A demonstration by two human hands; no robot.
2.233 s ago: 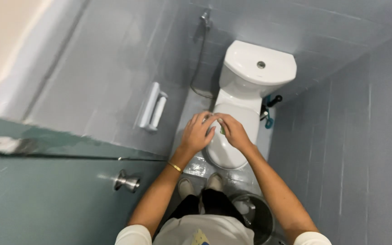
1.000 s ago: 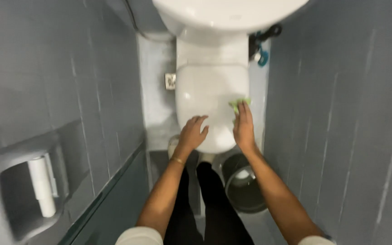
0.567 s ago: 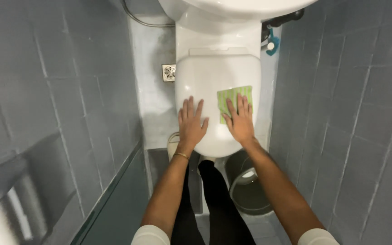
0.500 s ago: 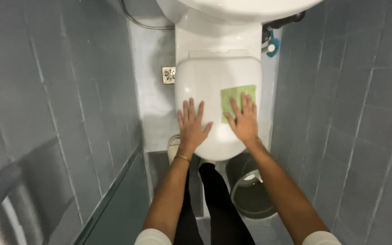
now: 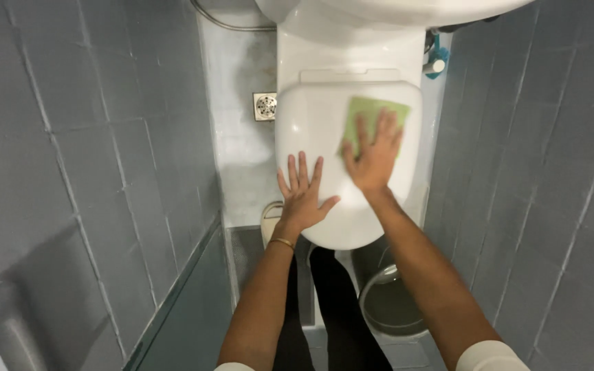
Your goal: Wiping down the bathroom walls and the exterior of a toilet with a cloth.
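Note:
A white toilet with its lid point(image 5: 324, 130) down fills the upper middle of the head view. My right hand point(image 5: 374, 156) lies flat, fingers spread, pressing a green cloth point(image 5: 374, 114) onto the right side of the lid. My left hand point(image 5: 302, 192) rests palm-down with fingers apart on the front left part of the lid, holding nothing. A gold bangle sits on my left wrist. The white cistern point(image 5: 393, 10) is at the top edge.
Grey tiled walls stand close on both sides. A square floor drain point(image 5: 265, 106) lies left of the toilet. A dark round bin point(image 5: 391, 302) sits on the floor at the right, by my legs. A blue-capped fitting point(image 5: 436, 60) is at the toilet's right rear.
My right hand has pushed the green cloth farther up the lid toward the hinge. My left hand stays flat on the front of the lid. The view has moved closer.

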